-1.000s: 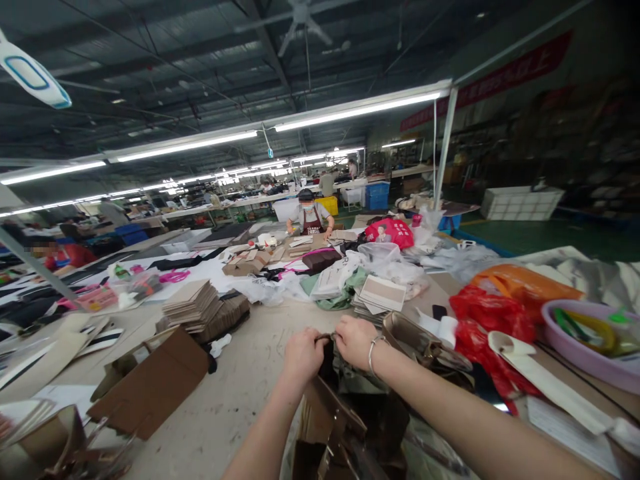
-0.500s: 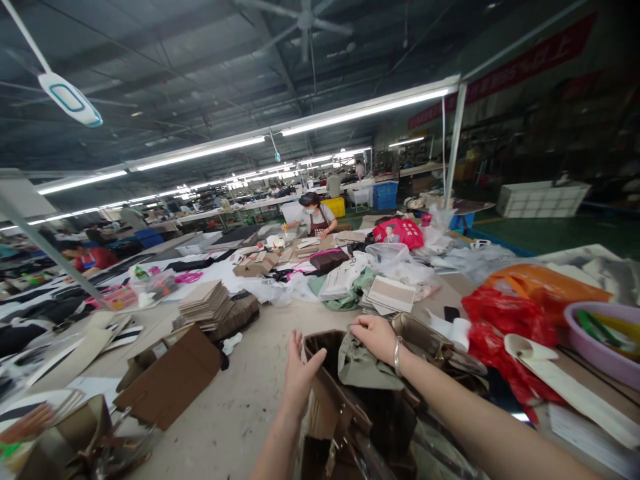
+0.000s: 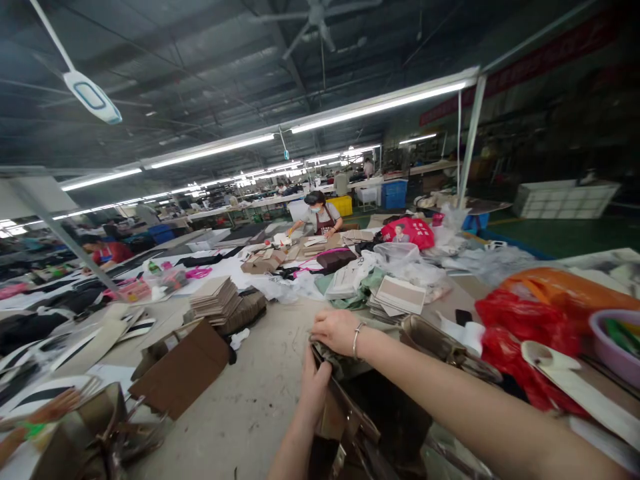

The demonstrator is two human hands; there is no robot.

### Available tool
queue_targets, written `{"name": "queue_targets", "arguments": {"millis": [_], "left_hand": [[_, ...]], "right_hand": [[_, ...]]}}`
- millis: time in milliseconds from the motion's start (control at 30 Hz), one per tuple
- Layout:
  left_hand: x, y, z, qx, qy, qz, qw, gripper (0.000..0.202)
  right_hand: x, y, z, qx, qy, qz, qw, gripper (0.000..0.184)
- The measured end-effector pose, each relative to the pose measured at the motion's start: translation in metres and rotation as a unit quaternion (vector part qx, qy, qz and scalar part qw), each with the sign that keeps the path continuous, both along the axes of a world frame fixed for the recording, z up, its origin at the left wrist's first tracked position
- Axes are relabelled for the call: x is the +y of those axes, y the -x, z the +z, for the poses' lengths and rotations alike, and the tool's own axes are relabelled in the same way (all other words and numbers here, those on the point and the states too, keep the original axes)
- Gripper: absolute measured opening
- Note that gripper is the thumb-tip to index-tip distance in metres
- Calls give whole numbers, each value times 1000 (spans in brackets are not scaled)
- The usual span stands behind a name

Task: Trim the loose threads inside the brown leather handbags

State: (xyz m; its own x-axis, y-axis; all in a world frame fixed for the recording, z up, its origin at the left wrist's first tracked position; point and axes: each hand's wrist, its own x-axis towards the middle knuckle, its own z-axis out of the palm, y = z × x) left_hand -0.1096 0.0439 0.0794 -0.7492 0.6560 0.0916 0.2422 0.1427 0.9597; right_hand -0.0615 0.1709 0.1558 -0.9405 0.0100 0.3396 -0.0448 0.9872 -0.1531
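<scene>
A brown handbag (image 3: pixel 350 413) stands before me on the worktable, its mouth up and its inside dark. My right hand (image 3: pixel 337 332), with a bracelet at the wrist, is closed on the grey-green lining (image 3: pixel 345 363) at the bag's far left corner. Just below it, my left hand (image 3: pixel 315 381) grips the bag's left rim, thumb on the inner side and fingers partly hidden behind the wall. The two hands nearly touch. Loose straps with metal fittings hang over the near side of the bag.
Left of me lie another brown bag (image 3: pixel 180 367) and a stack of beige panels (image 3: pixel 217 300). A co-worker's hand (image 3: pixel 55 405) shows at far left beside an olive bag (image 3: pixel 80 433). Red plastic bags (image 3: pixel 530 327) and a purple basin (image 3: pixel 613 350) crowd the right. A masked person (image 3: pixel 320 217) sits opposite.
My right hand has moved left with the lining, bringing it to the bag's left rim. My left hand, open before, has closed on that rim. The view has shifted slightly.
</scene>
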Motion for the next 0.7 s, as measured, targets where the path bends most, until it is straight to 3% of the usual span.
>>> {"name": "queue_targets", "arguments": {"millis": [100, 233, 467, 533, 600, 700], "left_hand": [[-1, 2, -3, 14, 14, 8, 1000, 46], [-2, 6, -4, 38, 17, -21, 999, 49], [-2, 10, -16, 25, -21, -29, 999, 58], [-2, 10, -17, 23, -26, -33, 999, 59], [-2, 9, -16, 25, -29, -32, 999, 59], [-2, 7, -12, 30, -2, -27, 999, 55]], "right_hand": [[-4, 10, -5, -30, -23, 9, 999, 23], [1, 12, -14, -8, -2, 21, 1000, 20], [22, 8, -25, 61, 122, -110, 984, 17], [23, 5, -24, 75, 146, -90, 982, 16], [20, 2, -23, 82, 149, -24, 985, 15], [9, 2, -21, 58, 105, 59, 991, 17]]}}
